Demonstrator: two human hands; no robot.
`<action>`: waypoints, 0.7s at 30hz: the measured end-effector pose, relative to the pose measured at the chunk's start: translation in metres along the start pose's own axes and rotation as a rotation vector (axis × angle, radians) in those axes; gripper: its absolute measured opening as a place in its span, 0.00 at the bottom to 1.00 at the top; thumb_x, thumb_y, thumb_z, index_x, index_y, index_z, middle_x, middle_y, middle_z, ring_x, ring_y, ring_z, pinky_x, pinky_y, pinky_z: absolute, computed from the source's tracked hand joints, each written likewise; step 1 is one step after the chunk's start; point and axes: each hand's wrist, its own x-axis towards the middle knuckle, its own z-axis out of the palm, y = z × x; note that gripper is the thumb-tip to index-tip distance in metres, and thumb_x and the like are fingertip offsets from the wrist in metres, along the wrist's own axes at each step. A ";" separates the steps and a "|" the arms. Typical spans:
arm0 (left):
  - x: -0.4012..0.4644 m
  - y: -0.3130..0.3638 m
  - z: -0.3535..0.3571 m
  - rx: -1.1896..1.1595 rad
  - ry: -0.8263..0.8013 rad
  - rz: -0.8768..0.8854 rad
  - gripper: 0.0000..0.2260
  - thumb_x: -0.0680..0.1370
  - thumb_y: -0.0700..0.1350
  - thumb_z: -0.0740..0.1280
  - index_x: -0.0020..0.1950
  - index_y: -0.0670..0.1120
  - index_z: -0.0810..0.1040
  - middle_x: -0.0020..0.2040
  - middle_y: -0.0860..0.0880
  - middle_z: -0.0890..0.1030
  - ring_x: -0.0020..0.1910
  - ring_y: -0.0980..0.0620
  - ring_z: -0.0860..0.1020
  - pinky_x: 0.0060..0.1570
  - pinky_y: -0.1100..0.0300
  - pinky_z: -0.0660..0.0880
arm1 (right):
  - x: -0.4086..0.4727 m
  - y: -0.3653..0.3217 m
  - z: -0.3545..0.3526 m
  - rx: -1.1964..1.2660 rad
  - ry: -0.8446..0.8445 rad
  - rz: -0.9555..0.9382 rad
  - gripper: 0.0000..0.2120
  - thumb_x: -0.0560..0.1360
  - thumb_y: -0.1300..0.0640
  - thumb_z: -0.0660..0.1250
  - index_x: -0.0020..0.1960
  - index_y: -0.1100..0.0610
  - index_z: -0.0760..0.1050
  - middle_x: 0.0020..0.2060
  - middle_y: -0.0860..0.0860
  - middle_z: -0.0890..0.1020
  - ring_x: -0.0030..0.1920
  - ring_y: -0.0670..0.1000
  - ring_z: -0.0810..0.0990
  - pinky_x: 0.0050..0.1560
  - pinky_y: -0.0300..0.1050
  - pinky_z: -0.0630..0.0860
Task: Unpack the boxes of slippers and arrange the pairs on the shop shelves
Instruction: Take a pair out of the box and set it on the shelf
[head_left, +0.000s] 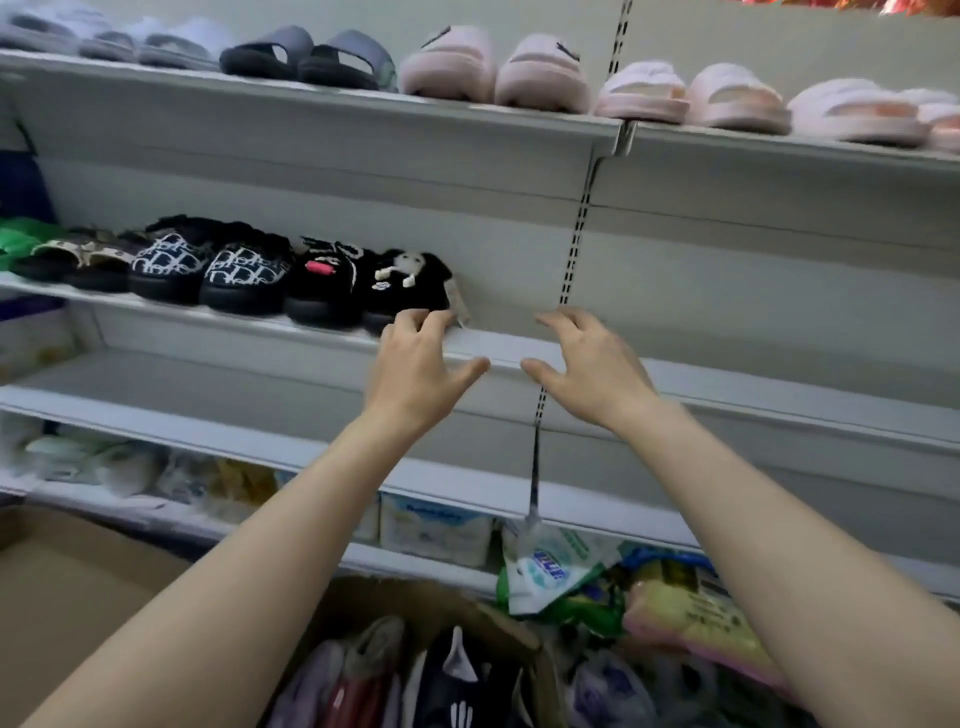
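White shop shelving (322, 119) across far wall, three tiers visible. Top tier: row of grey, black and pink slippers (496, 70), full width. Middle tier (727, 384): green, tan, monogram and black pairs at left, ending with black plush pair (363, 286) bearing small white doll; right half bare. Lower tier (571, 506) holding bagged goods and tissue packs underneath. Near bottom centre: open cardboard box (415, 670), bagged slippers packed upright inside. Plain cardboard flap (67, 597) near left. Loose plastic packs (680, 608) piled right of box. Left hand (415, 364) at middle tier edge, fingers spread and bent, tips touching black plush pair's front, gripping nothing. Right hand (592, 364) just right of it, fingers spread, curled loosely, holding nothing.
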 end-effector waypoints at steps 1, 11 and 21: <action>-0.011 -0.002 0.007 0.006 -0.026 -0.024 0.29 0.75 0.57 0.72 0.73 0.48 0.71 0.70 0.43 0.70 0.70 0.43 0.68 0.68 0.52 0.66 | -0.008 0.005 0.009 0.019 -0.028 0.002 0.30 0.79 0.42 0.64 0.78 0.51 0.63 0.75 0.55 0.67 0.74 0.57 0.65 0.72 0.52 0.66; -0.125 -0.105 0.128 -0.001 -0.426 -0.311 0.29 0.75 0.56 0.73 0.72 0.44 0.72 0.67 0.39 0.73 0.68 0.41 0.70 0.65 0.53 0.66 | -0.123 0.047 0.197 0.234 -0.464 0.266 0.29 0.80 0.44 0.65 0.77 0.53 0.65 0.75 0.55 0.67 0.74 0.56 0.66 0.69 0.47 0.65; -0.273 -0.228 0.258 -0.183 -0.862 -0.786 0.36 0.72 0.59 0.74 0.75 0.46 0.67 0.69 0.43 0.75 0.69 0.42 0.71 0.65 0.49 0.72 | -0.268 0.061 0.372 0.534 -0.880 0.922 0.29 0.80 0.46 0.66 0.78 0.54 0.63 0.72 0.53 0.73 0.70 0.56 0.73 0.62 0.45 0.72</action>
